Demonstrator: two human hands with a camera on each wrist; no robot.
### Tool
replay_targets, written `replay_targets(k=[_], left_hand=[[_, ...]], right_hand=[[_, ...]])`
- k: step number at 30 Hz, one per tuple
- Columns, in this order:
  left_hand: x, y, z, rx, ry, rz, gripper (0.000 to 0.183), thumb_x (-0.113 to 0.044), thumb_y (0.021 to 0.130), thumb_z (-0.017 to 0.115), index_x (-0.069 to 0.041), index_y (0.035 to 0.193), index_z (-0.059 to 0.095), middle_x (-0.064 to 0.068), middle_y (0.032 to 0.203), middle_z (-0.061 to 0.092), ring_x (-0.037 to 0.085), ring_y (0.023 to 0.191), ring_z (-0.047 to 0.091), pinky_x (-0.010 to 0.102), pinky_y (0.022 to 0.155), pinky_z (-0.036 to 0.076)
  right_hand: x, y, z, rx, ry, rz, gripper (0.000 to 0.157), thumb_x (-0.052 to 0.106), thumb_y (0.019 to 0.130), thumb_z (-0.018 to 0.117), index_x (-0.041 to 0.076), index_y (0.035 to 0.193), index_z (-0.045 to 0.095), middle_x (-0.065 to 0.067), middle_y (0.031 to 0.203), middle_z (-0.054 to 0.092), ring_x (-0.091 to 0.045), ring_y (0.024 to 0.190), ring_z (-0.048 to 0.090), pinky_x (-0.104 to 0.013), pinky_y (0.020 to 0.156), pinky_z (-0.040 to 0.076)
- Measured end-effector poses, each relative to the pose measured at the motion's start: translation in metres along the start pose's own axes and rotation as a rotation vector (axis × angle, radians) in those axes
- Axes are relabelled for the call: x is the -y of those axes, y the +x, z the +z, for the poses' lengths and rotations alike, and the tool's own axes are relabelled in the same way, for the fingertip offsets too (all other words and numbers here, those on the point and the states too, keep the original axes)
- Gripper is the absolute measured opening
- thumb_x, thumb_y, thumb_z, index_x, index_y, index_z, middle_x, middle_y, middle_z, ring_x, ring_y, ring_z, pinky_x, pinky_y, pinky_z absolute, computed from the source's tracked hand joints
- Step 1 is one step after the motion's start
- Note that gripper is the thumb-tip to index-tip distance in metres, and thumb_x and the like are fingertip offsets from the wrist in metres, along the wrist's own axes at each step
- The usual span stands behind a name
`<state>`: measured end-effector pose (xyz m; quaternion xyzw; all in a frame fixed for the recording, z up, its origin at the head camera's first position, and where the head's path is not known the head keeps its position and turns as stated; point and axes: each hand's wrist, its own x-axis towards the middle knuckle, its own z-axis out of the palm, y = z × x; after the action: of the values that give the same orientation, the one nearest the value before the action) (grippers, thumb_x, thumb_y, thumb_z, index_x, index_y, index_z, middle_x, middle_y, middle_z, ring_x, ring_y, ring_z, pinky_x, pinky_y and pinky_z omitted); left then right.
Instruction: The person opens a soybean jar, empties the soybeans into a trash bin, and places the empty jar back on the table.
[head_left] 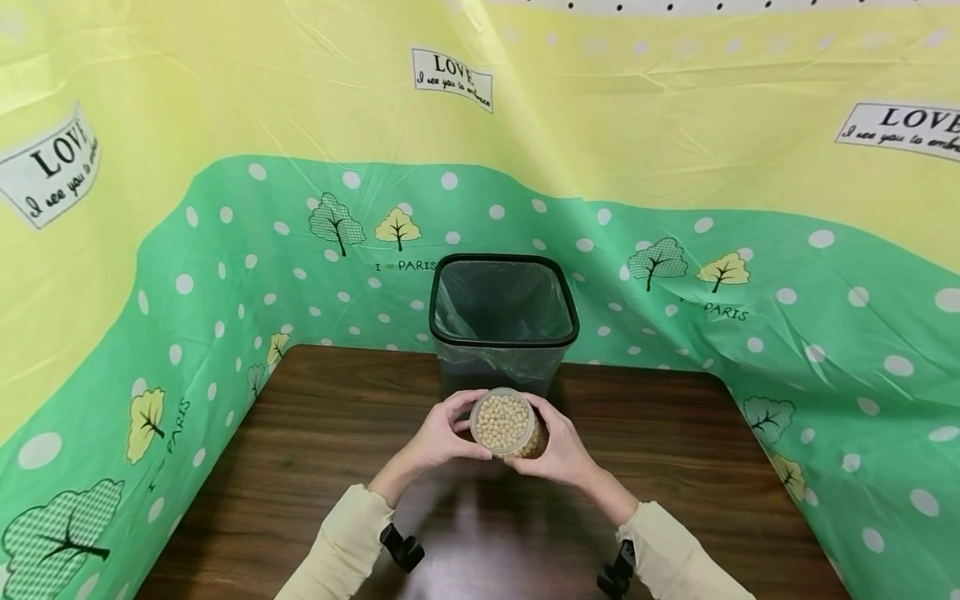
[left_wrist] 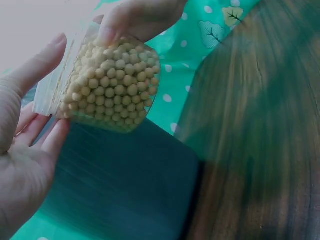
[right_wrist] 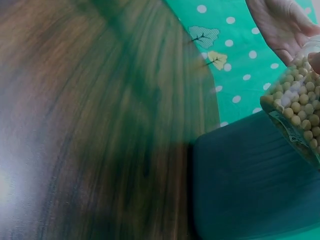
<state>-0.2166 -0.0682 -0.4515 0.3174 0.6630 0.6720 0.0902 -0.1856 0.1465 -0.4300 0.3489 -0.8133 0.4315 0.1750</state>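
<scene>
A clear plastic jar (head_left: 504, 421) full of round, pale dried beans like soybeans is held in front of a dark bin, its lidded end tipped up towards the head camera. My left hand (head_left: 441, 435) grips the jar at its lid (left_wrist: 50, 92), thumb on one side and fingers on the other. From the right, my right hand (head_left: 562, 446) holds the jar's body, its thumb (left_wrist: 111, 30) pressing the wall in the left wrist view. A label shows on the jar's base (right_wrist: 282, 122) in the right wrist view.
Just beyond the hands stands the bin with its black rim (head_left: 502, 342) and a clear liner (head_left: 498, 287) inside. The dark wooden table (head_left: 337, 433) runs beneath. A green and yellow printed curtain (head_left: 300, 250) surrounds its back and sides.
</scene>
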Motion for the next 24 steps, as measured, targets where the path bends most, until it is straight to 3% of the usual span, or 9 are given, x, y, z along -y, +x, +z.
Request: replay_targets(k=[8, 11, 18, 24], left_hand=[[-0.005, 0.001, -0.009, 0.081, -0.035, 0.012, 0.082, 0.002, 0.068, 0.076, 0.008, 0.136, 0.032, 0.023, 0.137, 0.036, 0.027, 0.124, 0.04, 0.034, 0.091, 0.045], [-0.005, 0.0, -0.007, 0.06, -0.026, 0.016, 0.079, 0.0, 0.067, 0.077, 0.006, 0.134, 0.037, 0.021, 0.137, 0.039, 0.027, 0.124, 0.041, 0.034, 0.09, 0.046], [-0.005, -0.002, 0.008, -0.081, -0.044, 0.019, 0.075, 0.001, 0.068, 0.077, 0.003, 0.133, 0.04, 0.021, 0.134, 0.042, 0.032, 0.12, 0.044, 0.034, 0.087, 0.047], [-0.007, 0.001, -0.001, -0.013, -0.107, -0.01, 0.077, -0.003, 0.071, 0.075, 0.006, 0.135, 0.035, 0.024, 0.136, 0.039, 0.024, 0.121, 0.045, 0.036, 0.088, 0.047]], right_hand=[[0.002, 0.002, -0.006, 0.024, 0.083, 0.02, 0.081, 0.002, 0.051, 0.085, -0.009, 0.12, 0.045, -0.019, 0.111, 0.056, -0.025, 0.098, 0.056, -0.024, 0.084, 0.045], [0.003, 0.002, -0.006, 0.026, 0.084, 0.019, 0.081, 0.003, 0.051, 0.086, -0.009, 0.12, 0.045, -0.019, 0.112, 0.056, -0.026, 0.098, 0.056, -0.023, 0.085, 0.045], [0.004, 0.003, -0.006, -0.049, -0.016, -0.002, 0.083, 0.004, 0.05, 0.086, -0.011, 0.121, 0.045, -0.021, 0.113, 0.055, -0.03, 0.099, 0.055, -0.02, 0.088, 0.041], [0.006, 0.003, -0.008, -0.049, 0.013, 0.009, 0.083, 0.003, 0.05, 0.085, -0.01, 0.122, 0.045, -0.021, 0.113, 0.055, -0.028, 0.1, 0.055, -0.019, 0.087, 0.041]])
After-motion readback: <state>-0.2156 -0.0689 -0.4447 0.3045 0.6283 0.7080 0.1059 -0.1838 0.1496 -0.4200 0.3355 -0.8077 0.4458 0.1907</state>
